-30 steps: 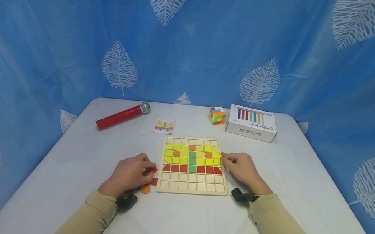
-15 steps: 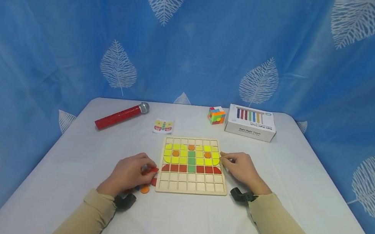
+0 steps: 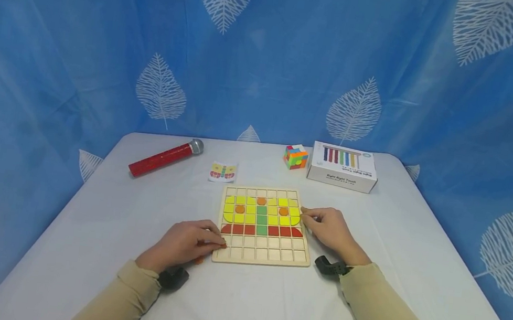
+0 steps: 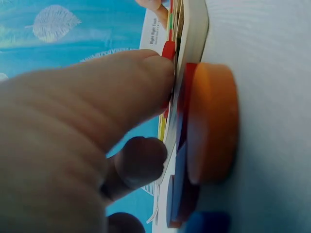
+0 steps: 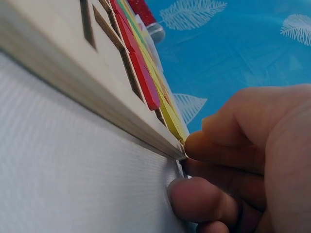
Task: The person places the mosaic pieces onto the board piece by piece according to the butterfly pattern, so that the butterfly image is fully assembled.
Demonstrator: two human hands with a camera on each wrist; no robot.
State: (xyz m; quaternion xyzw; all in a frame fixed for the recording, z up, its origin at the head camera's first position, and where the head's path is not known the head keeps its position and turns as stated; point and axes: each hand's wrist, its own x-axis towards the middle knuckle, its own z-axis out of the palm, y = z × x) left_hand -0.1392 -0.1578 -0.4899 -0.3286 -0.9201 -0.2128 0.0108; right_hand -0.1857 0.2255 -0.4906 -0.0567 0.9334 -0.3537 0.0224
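Note:
My left hand (image 3: 186, 244) is over the lower left corner of the wooden grid board (image 3: 261, 256), pinching a small red tile (image 4: 168, 50) above a bare cell. Yellow, green, orange and red tiles fill a winged pattern on the board's upper part; the lower rows hold bare cells. At the board's right edge, my right hand (image 3: 331, 232) grips the rim between thumb and fingers, by a yellow corner tile (image 5: 171, 121). Beside the left edge, below my left hand, lie loose pieces: an orange disc (image 4: 214, 124) and red and blue ones, mostly hidden in the head view.
Behind the board lies a small pattern card (image 3: 223, 172) with a similar picture. A red toy microphone (image 3: 161, 160) lies at the back left. A puzzle cube (image 3: 296, 157) and a white box (image 3: 342, 179) stand at the back right.
My left hand has moved right and forward with the red tile, from beside the board to over its lower left cells. The right hand stays at the board's edge.

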